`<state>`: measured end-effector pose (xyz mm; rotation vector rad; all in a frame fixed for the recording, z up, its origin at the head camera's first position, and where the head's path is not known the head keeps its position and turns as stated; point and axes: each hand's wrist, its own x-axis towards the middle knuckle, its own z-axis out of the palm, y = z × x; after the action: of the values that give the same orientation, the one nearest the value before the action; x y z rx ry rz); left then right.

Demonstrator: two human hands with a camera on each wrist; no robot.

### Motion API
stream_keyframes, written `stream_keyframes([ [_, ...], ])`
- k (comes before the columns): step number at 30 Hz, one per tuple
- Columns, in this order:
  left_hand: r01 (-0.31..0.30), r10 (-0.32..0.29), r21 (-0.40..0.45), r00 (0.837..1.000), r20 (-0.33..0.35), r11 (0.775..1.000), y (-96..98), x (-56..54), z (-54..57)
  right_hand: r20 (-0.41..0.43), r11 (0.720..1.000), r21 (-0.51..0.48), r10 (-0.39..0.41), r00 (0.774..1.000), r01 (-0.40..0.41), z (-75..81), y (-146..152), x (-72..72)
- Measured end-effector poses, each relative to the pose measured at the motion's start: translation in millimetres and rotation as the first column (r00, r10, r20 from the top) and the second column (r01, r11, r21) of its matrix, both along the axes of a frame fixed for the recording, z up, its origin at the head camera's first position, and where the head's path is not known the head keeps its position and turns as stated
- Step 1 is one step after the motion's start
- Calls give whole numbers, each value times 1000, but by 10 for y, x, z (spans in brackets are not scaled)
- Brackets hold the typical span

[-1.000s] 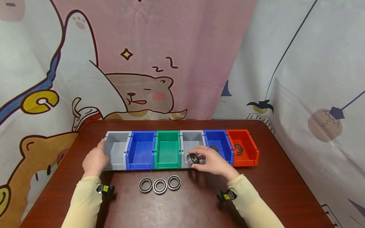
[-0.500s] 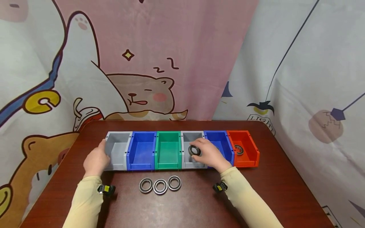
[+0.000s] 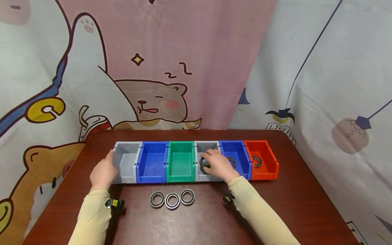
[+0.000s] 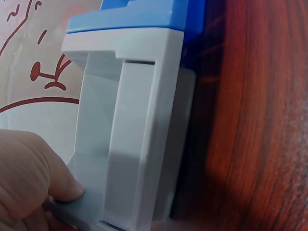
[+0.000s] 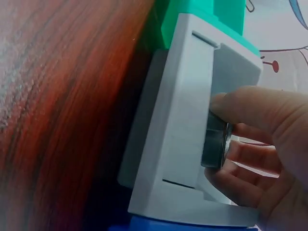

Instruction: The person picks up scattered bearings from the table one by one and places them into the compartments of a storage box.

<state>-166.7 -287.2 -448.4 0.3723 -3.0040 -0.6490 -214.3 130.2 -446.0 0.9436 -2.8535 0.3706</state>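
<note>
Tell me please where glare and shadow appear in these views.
Head view: soft glare on the table, below the three bearings; left wrist view: dark shadow beside the leftmost gray bin; right wrist view: pale glare at the picture's left edge, shadow along the other gray bin, the held bearing dark.

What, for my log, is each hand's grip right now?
Left hand: closed, holding the left grey bin.
Right hand: closed, holding a bearing in the right grey bin.

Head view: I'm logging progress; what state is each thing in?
Right hand: gripping bearing in right gray bin
Left hand: holding left gray bin
Three bearings: flat on table
Right blue bin: one bearing inside
Red bin: one bearing inside
Green bin: upright
Left blue bin: upright
</note>
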Motion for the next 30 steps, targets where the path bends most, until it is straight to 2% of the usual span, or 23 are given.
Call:
stream_keyframes([
  [10,3,-3,-8,1000,6,1000,-8,-1,14,-88,986,166,-10,996,25,-89,-93,-80],
  [16,9,-9,-7,1000,2,1000,-9,-5,10,-133,980,191,-24,991,49,-122,-116,-90],
  [30,22,-22,-1,1000,-1,1000,-22,-2,14,-167,970,231,-32,985,71,-136,-151,-82],
])
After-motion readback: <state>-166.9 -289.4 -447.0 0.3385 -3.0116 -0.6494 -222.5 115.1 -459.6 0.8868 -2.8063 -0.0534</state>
